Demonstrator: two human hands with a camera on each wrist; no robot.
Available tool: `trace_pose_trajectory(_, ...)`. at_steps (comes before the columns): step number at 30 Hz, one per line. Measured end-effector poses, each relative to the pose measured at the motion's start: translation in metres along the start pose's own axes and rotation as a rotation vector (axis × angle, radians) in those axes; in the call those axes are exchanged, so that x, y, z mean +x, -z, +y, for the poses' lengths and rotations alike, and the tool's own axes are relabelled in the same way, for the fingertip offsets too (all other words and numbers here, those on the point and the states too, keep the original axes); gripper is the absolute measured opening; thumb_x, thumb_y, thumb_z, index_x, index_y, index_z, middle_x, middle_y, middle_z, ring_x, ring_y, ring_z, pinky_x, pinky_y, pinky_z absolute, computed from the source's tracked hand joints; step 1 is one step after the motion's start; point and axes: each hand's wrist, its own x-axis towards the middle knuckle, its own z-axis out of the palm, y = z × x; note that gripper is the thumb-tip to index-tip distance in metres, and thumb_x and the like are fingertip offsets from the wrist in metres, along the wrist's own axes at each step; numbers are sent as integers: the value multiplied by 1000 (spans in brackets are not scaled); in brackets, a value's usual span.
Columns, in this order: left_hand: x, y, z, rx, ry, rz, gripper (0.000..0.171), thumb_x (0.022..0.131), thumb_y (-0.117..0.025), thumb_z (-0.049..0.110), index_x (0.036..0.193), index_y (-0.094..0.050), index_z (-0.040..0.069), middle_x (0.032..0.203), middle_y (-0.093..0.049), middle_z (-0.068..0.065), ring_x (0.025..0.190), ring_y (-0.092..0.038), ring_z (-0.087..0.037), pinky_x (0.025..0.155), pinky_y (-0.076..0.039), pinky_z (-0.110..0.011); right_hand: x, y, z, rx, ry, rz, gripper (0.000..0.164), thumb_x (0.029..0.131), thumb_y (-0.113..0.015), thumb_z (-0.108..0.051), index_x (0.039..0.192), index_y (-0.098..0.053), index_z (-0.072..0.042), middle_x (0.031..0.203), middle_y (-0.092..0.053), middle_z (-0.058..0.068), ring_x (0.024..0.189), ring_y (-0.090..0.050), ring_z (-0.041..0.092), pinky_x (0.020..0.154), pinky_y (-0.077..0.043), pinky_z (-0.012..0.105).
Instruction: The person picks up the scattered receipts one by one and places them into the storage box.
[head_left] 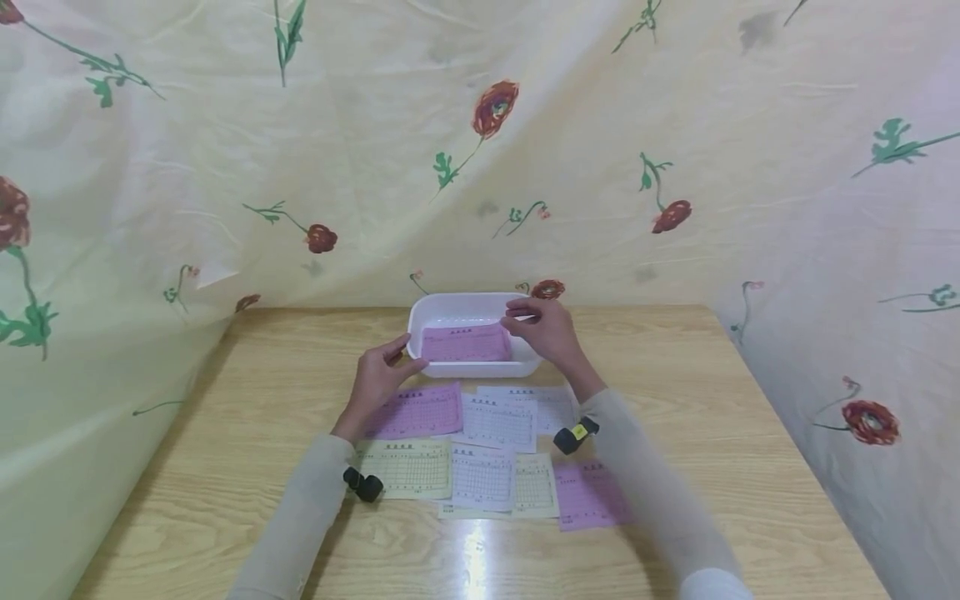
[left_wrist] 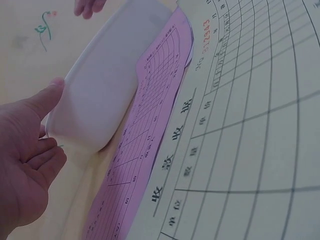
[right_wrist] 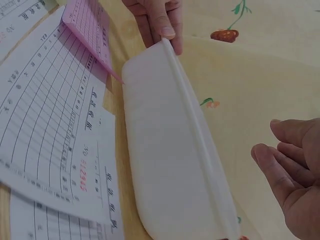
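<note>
A white plastic tray [head_left: 480, 370] stands at the back of the table, with a pink receipt slip [head_left: 465, 343] lying in it. My left hand [head_left: 377, 379] holds the tray at its front left corner; in the right wrist view the thumb and fingers of the left hand [right_wrist: 159, 20] pinch the rim. Over the tray's right end is my right hand [head_left: 546, 332], its fingers loosely bent. The right wrist view shows this right hand [right_wrist: 295, 170] with a gap between thumb and fingertips and nothing in them.
In front of the tray lie several receipt slips: a pink one [head_left: 420, 412] at the left, white ones [head_left: 498, 423] in the middle, a yellowish one [head_left: 412, 471] and another pink one [head_left: 592, 498] near the right sleeve. A flowered cloth [head_left: 360, 167] hangs behind the wooden table [head_left: 187, 500].
</note>
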Motion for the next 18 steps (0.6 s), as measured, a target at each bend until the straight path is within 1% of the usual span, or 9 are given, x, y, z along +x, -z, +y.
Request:
trace_pose_trajectory(4, 0, 1, 0, -15, -4, -1, 72, 86, -84, 28, 144, -53, 1, 149, -53, -18, 137, -54, -31, 111, -50, -30, -14, 15, -9, -25, 2, -23, 33, 92, -79, -22, 120, -73, -6, 113, -76, 10, 91, -74, 24, 79, -66, 38)
trace_pose_trajectory(8, 0, 0, 0, -22, 10, 1, 72, 85, -85, 29, 144, -54, 2, 149, -53, -17, 137, -54, -29, 110, -50, -28, -29, 28, -13, -32, 16, -27, 33, 92, -79, -23, 120, -73, -8, 115, -75, 9, 93, -74, 24, 80, -66, 38)
trace_pose_trajectory(13, 0, 0, -1, -18, 24, -1, 72, 86, -85, 28, 145, -53, 3, 150, -53, -17, 137, -54, -29, 111, -50, -31, -50, 45, -10, -30, 45, -19, 37, 91, -80, -24, 123, -72, -8, 115, -75, 10, 94, -75, 25, 79, -66, 35)
trace_pose_trajectory(18, 1, 0, 0, -17, 34, 2, 71, 86, -85, 27, 145, -53, 3, 149, -53, -17, 137, -54, -30, 111, -50, -33, -75, 64, -5, -49, 31, -7, 42, 91, -80, -30, 126, -71, -7, 113, -76, 10, 94, -74, 24, 79, -64, 29)
